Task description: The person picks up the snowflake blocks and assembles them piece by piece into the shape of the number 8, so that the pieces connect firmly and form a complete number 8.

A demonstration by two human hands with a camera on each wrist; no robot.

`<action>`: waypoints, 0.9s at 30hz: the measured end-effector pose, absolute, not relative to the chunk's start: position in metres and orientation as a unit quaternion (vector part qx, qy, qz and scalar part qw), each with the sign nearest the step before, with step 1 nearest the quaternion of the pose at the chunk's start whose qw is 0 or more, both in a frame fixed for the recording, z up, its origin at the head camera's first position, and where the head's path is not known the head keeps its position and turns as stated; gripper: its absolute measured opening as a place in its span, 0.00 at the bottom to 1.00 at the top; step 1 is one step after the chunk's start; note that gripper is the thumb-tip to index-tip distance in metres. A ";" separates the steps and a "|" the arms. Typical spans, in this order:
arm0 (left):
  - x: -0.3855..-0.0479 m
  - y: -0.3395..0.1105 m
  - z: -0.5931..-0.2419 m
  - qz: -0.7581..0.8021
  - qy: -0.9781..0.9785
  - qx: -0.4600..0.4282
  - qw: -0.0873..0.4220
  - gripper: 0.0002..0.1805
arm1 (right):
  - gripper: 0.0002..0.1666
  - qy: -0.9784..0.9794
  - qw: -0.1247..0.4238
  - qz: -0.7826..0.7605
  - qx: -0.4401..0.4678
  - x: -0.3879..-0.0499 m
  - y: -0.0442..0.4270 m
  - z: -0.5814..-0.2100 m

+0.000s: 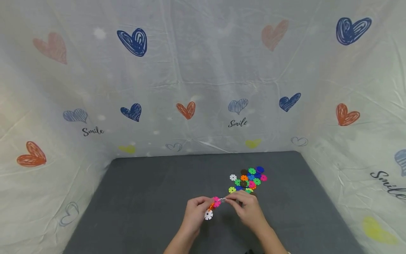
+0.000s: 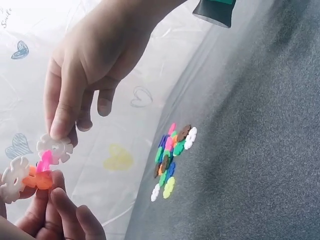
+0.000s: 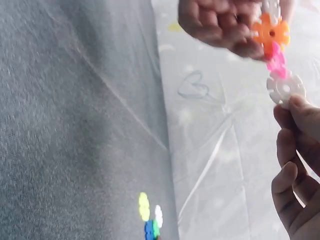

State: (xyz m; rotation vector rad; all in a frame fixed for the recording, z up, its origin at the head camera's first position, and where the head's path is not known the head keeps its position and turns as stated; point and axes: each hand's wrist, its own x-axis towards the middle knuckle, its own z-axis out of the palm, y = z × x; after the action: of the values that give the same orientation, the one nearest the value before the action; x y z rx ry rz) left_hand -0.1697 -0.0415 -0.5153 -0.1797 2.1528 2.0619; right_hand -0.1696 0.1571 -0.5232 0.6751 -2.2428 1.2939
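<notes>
Both hands hold a short chain of notched, flower-shaped plastic discs above the table. My left hand (image 1: pixel 195 213) grips it around the orange disc (image 3: pixel 272 33). A white disc (image 1: pixel 208 215) hangs at this end. Joined edge-on beyond the orange one is a pink disc (image 1: pixel 217 201). At the chain's other end, my right hand (image 1: pixel 248 208) pinches a second white disc (image 3: pixel 285 88) between thumb and forefinger. This white disc touches the pink one at its edge; how deep the slots engage I cannot tell. In the left wrist view, the orange disc is partly covered by fingers.
A loose pile of similar discs (image 1: pixel 251 184) in several colours lies on the dark grey table (image 1: pixel 152 197), just beyond my right hand. A white curtain (image 1: pixel 209 70) printed with hearts stands behind and at both sides. Something dark green (image 2: pixel 215 11) shows near the right wrist.
</notes>
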 end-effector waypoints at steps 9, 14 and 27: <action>-0.169 -0.042 -0.518 0.698 0.709 -0.053 0.092 0.14 | 0.11 -0.797 0.268 0.462 0.280 -0.172 0.157 -0.528; -0.170 -0.043 -0.522 0.716 0.681 -0.025 0.152 0.15 | 0.13 -0.788 0.244 0.485 0.290 -0.176 0.162 -0.532; -0.176 -0.045 -0.521 0.734 0.663 -0.081 0.121 0.16 | 0.23 -0.964 0.016 0.263 -0.026 -0.229 0.164 -0.566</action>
State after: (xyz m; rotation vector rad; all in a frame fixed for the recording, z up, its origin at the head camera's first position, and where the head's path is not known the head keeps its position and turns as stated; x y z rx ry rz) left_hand -0.1759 -0.0451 -0.5214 -0.2369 1.9370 2.1450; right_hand -0.2287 0.1640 -0.5661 -0.0815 -2.9992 0.8180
